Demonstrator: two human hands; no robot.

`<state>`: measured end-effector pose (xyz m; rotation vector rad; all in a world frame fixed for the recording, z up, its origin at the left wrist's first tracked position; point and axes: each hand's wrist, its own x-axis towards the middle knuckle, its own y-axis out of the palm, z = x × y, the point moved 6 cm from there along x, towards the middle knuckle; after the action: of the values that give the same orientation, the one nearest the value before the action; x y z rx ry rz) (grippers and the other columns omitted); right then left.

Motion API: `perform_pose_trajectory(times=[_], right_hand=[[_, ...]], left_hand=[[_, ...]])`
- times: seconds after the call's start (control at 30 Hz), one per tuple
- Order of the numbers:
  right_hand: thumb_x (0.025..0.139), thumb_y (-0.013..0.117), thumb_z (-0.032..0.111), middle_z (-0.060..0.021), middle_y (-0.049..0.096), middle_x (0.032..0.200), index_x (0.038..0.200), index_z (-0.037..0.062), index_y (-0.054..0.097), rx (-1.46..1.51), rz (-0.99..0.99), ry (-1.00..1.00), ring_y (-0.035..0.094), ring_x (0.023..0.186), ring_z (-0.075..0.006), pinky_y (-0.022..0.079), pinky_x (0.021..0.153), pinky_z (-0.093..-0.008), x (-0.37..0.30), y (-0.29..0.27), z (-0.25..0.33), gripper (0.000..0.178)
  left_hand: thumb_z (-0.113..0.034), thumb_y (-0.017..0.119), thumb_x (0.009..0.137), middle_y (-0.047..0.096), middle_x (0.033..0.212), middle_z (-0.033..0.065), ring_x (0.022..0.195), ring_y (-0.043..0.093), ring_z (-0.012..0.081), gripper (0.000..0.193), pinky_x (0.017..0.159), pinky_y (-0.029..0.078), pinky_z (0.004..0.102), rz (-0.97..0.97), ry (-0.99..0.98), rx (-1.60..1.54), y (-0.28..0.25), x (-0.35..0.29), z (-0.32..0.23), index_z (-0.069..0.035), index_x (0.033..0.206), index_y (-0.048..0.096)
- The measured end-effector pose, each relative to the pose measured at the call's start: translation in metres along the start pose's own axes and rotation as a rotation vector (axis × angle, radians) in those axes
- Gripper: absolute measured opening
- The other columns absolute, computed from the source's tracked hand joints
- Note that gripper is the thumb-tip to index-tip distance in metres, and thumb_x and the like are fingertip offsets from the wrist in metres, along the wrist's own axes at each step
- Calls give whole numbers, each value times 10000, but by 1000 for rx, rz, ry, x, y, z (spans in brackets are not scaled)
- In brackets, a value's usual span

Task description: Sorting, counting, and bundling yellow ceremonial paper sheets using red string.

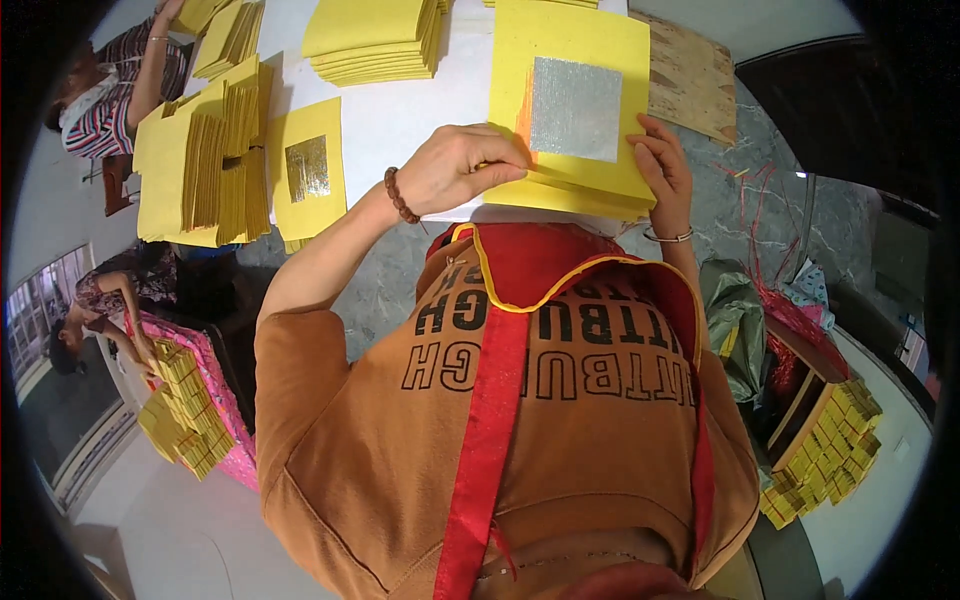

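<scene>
A yellow paper sheet (575,30) with a silver foil square (575,110) lies on the white table in front of me, and an orange smear runs beside the foil. Its near edge is bent up into a fold (590,190). With thumb and fingers closed, my left hand (465,165) pinches the left end of that fold. My right hand (662,165) grips the sheet's right edge, fingertips curled on the margin; its thumb is hidden. Left of my left forearm lies another yellow sheet (325,175) with a shiny foil square.
Thick stacks of folded yellow paper (190,160) and a further stack (370,40) stand on the white table (385,125). A wooden board (690,80) sits at right. Bundled yellow packets (825,440) and red strings (770,270) are lower right. Two people work at left.
</scene>
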<state>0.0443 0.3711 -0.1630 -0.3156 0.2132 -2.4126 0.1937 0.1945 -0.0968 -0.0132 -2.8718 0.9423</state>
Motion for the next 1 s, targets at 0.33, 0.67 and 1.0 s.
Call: perform_pose_trajectory(times=[0.33,0.67,1.0], right_hand=[[846,550,137,-91,516,1174,935,13,637,39,-27,1,485,1061,-187,386,887,-291,0,-1,-2,176],[890,480,187,-97,510,1181,938,-6,633,78,-26,-17,489,1052,-193,380,890,-293,0,-1,-4,250],[921,415,229,-105,507,1187,953,-27,629,94,-22,-16,466,1087,-215,355,925,-310,1,-2,-3,335]], left_hand=[[-108,596,818,615,728,15,670,521,75,115,616,423,225,114,-282,-266,6,2,23,-17,861,650],[-161,591,800,606,688,11,626,511,75,155,594,416,228,172,-378,-452,7,3,39,-23,822,659],[-102,582,813,600,712,-22,655,505,32,133,612,409,186,254,-366,-415,5,10,36,-5,874,650]])
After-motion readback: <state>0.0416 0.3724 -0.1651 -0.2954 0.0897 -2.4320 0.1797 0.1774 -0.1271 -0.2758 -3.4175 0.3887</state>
